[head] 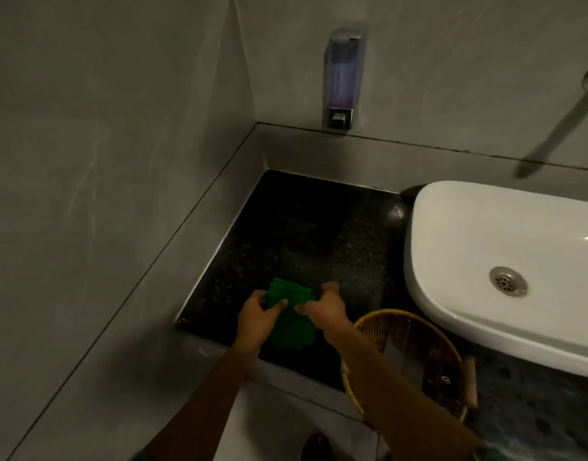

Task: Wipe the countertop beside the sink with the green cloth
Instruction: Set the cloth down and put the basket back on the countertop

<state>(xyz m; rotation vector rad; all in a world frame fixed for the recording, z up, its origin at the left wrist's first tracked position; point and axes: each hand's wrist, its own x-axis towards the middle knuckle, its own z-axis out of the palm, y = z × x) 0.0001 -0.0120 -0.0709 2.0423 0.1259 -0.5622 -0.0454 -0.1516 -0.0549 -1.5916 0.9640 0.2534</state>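
The green cloth (pixel 291 319) lies folded on the dark speckled countertop (pixel 305 234), near its front edge and left of the white sink (pixel 505 234). My left hand (pixel 257 319) pinches the cloth's left side between thumb and fingers. My right hand (pixel 325 307) grips its right side, with the fingers curled over the upper corner. Both hands hold the cloth against or just above the counter; I cannot tell which.
A woven wicker basket (pixel 415 334) stands at the counter's front edge, right of my right arm and close against the sink. A soap dispenser (pixel 343 78) hangs on the back wall. A tap (pixel 565 121) reaches over the sink. Grey tiled walls close the left and back.
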